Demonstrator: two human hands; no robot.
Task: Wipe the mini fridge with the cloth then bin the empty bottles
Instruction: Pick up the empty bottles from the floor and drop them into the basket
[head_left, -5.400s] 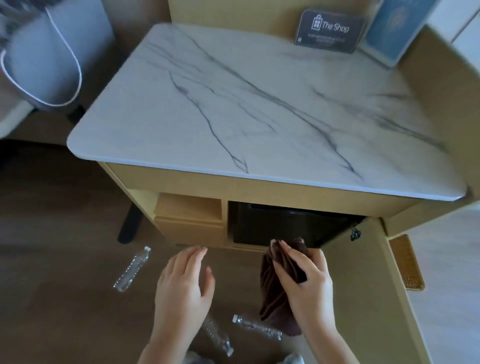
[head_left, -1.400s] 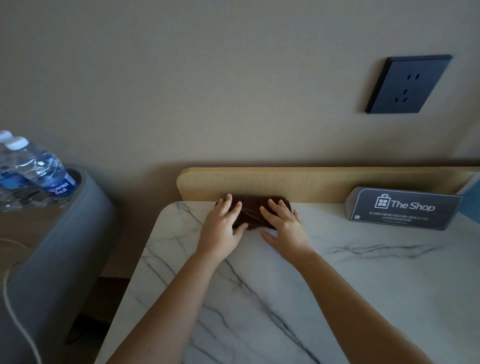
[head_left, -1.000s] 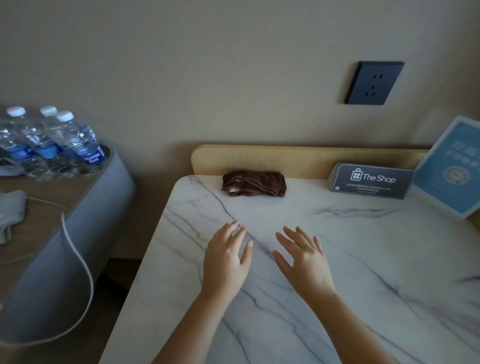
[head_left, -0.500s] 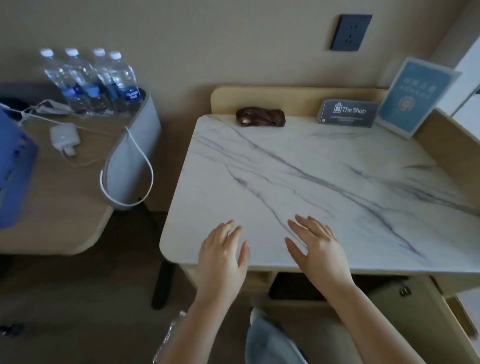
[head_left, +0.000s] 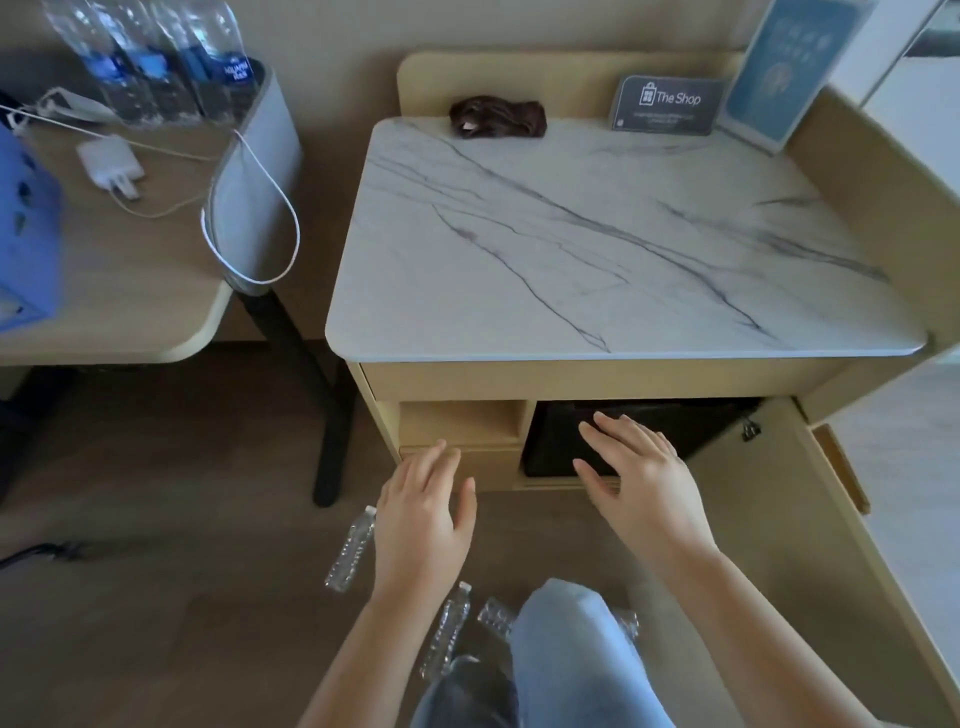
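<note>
The brown cloth (head_left: 497, 118) lies folded at the back left of the marble cabinet top (head_left: 613, 244), away from both hands. Below the top, the black mini fridge (head_left: 675, 426) sits in the cabinet's right bay. My right hand (head_left: 641, 480) hovers spread in front of the fridge and holds nothing. My left hand (head_left: 423, 517) is spread too, lower and to the left, above the floor. Empty clear bottles lie on the floor: one (head_left: 352, 550) just left of my left hand, another (head_left: 447, 631) beside my left forearm, and a third (head_left: 496, 616) partly hidden by my knee.
The cabinet door (head_left: 810, 545) stands open to the right. A "The Shop" sign (head_left: 667, 105) and a blue card (head_left: 784, 67) stand at the back of the top. Left, a desk (head_left: 114, 270) carries several full water bottles (head_left: 156, 57), a charger (head_left: 110, 165) and cable.
I left the cloth on the cabinet top and drew both hands back and down below its edge. The view tilted down, so the fridge and floor bottles now show.
</note>
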